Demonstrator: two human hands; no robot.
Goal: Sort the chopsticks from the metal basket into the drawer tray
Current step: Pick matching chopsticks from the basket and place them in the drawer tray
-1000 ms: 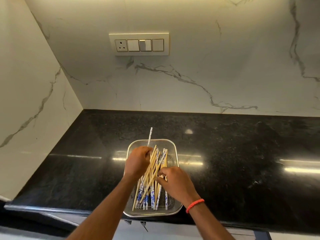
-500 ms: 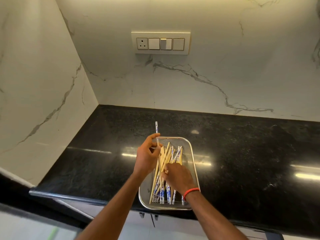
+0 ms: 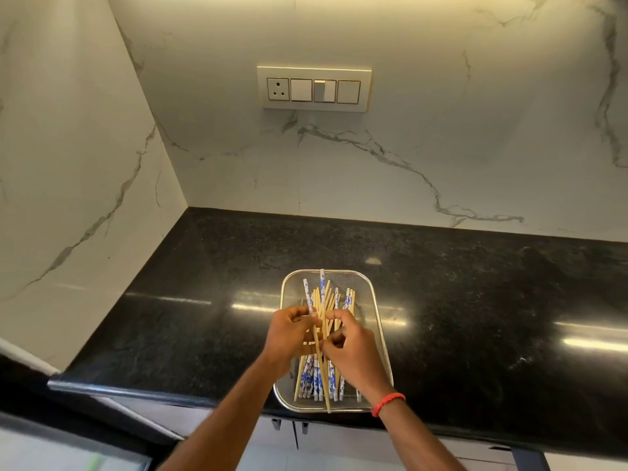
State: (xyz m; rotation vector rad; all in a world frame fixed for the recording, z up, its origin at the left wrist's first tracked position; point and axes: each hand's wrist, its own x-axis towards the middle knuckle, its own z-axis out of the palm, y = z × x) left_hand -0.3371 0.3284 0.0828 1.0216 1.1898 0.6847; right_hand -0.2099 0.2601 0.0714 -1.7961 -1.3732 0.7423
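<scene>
A rectangular metal mesh basket sits at the front edge of the black counter. It holds several chopsticks, some plain bamboo, some white with blue patterns. Both hands are over the basket's middle. My left hand is closed around a few chopsticks, blue-patterned and bamboo, whose ends stick out above and below its fingers. My right hand, with a red band at the wrist, pinches bamboo chopsticks right beside the left hand. The drawer tray is not in view.
The black stone counter runs right from a corner of white marble walls. A switch and socket panel is on the back wall. Cabinet fronts with small handles lie below the counter edge.
The blue-patterned chopstick that stuck up from my left hand has come down into the bundle. My right hand rose from the pile to meet the left hand. The camera view shifted.
</scene>
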